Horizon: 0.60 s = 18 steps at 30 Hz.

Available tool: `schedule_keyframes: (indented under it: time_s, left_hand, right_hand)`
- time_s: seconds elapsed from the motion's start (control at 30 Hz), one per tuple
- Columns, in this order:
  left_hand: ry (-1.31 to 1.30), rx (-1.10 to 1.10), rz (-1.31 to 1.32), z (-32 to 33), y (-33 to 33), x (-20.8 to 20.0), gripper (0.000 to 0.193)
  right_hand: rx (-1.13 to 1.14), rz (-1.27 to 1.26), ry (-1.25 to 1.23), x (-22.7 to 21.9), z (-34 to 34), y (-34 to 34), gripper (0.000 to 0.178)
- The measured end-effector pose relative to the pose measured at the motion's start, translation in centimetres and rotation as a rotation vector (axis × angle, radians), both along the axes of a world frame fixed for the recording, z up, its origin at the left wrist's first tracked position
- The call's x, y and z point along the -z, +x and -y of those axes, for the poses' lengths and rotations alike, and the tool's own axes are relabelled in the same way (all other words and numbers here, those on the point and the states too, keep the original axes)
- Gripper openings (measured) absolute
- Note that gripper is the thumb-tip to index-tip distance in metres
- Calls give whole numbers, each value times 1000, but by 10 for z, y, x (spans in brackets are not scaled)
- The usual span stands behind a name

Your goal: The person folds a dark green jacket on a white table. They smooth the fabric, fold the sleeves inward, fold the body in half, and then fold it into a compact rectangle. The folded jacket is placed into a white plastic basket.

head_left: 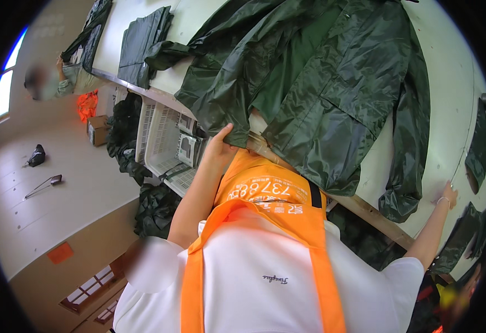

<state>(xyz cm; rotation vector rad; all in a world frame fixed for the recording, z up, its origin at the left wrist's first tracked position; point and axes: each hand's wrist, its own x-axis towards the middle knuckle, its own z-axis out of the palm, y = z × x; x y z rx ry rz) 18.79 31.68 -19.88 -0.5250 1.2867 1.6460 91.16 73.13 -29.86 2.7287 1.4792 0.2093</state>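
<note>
A dark green rain jacket [337, 105] lies spread on the white table in front of me, its lower edge hanging over the near side. My left hand [220, 147] is closed on the jacket's front hem, thumb on top of the cloth. Off to the right, my right hand [448, 195] reaches out over the tabletop, apart from the jacket's sleeve [409, 150]. Its fingers are bent together at the table surface; what they hold, if anything, is too small to make out.
On the white table [445, 72], a folded green stack [143, 47] lies at far left and dark green pieces [458, 238] at right. White plastic baskets [162, 141] holding small packets stand below the left edge. Another person [76, 77] works at far left, near a cardboard box [97, 130].
</note>
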Motion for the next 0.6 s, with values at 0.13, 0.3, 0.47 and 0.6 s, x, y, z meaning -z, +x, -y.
schedule_keyframes:
  time_s: [0.13,0.3,0.47,0.6]
  left_hand:
    - [-58,42,-338,-10,-11,-26,37]
    - [-50,75,-51,-15,-64,-5,30]
    - [144,142,228,-47,-45,-50,16]
    - [221,407,151,-68,-78,-79,19]
  right_hand:
    - [-559,-927,390,-92,62,-206,34]
    - [-1110,-1146,-129,-145,251,-481,58]
    - [-1160,-599,-208,-83,306,-540,69]
    - [-850,-785,-239,-90,274,-486,32]
